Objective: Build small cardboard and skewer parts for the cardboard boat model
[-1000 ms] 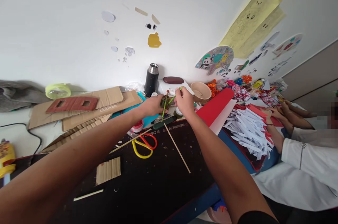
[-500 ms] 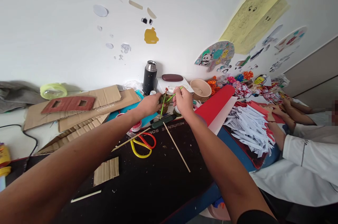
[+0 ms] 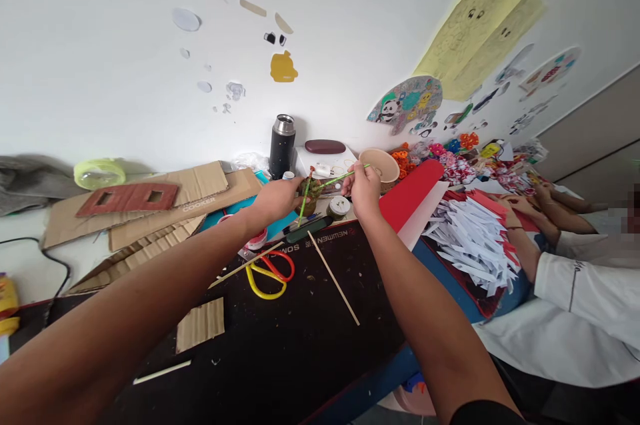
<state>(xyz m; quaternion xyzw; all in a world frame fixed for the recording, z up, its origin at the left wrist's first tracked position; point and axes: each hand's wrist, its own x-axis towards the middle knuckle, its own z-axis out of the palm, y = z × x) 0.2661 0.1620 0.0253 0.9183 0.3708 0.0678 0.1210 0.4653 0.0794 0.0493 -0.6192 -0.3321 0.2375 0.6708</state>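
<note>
My left hand (image 3: 280,198) is closed at the side of a small brownish-green cup-like object (image 3: 314,194), its fingertips partly hidden. A thin green stick (image 3: 303,203) with a reddish top slants in front of that object; I cannot tell whether my left fingers grip it too. Pinched in my right hand (image 3: 363,186) is a slim green paintbrush (image 3: 336,179), its far end reaching to the cup-like object. Below and between the hands sit a small round jar (image 3: 339,207) and a dark green elongated case (image 3: 309,230).
Scissors (image 3: 270,276) with yellow and red handles and a thin wooden stick (image 3: 334,278) lie on the black mat (image 3: 300,358). Cardboard pieces (image 3: 145,195) are at left, a black flask (image 3: 283,148) behind. Rightward are red paper (image 3: 413,195), white paper strips (image 3: 467,241) and another person's arms (image 3: 525,248).
My right hand has drawn the paintbrush a little to the right, away from my left hand. The round jar now shows more between them. My left hand stays nearly in place.
</note>
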